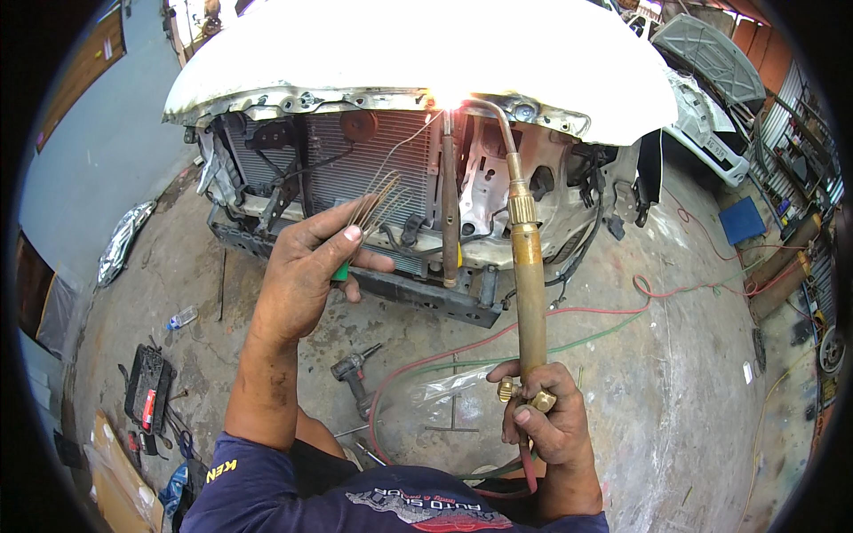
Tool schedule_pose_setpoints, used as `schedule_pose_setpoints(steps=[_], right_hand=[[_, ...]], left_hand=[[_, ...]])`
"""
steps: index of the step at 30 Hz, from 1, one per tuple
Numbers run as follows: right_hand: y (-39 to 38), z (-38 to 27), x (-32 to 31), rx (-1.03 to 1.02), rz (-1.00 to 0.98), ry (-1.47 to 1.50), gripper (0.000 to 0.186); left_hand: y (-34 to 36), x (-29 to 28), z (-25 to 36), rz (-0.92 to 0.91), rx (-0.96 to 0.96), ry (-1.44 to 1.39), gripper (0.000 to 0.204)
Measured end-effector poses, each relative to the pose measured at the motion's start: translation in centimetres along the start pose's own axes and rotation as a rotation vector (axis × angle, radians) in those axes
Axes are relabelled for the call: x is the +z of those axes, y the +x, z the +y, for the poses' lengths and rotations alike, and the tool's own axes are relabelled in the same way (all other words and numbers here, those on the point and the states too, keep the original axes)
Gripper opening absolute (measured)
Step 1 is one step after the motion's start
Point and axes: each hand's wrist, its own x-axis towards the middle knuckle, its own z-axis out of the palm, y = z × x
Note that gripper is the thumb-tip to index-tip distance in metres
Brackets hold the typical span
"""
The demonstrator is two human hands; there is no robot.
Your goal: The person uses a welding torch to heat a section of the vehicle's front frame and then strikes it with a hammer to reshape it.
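Observation:
My left hand [306, 258] pinches a bundle of thin filler wire [384, 197], with a small green piece [340, 272] below the thumb. One strand runs up from it to a bright flame [450, 98] at the edge of a car hood [418, 49]. A brass gas torch [530, 302] stands upright in my right hand [555, 417], gripped low around its valve knobs. The torch's bent tip points left into the flame. Beside it, a long-handled tool [450, 204] hangs down from the hood edge; glare hides its upper end.
Below the hood sits an exposed radiator [364, 173] above a dark bumper beam [418, 298]. A red hose [613, 310] and a green hose [569, 339] cross the floor. A power drill [355, 377], plastic bottle [182, 318] and black toolbox [147, 377] lie left.

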Motion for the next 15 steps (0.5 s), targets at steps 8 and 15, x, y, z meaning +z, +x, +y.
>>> schedule_pose_setpoints(steps=[8,15], right_hand=[[-0.09,0.10,-0.09,-0.010,0.001,-0.005,0.025],[-0.15,0.24,-0.29,-0.009,-0.009,-0.004,0.025]], left_hand=[[0.27,0.20,0.00,-0.005,0.015,-0.033,0.049],[0.35,0.30,0.04,0.002,0.012,-0.026,0.048]])
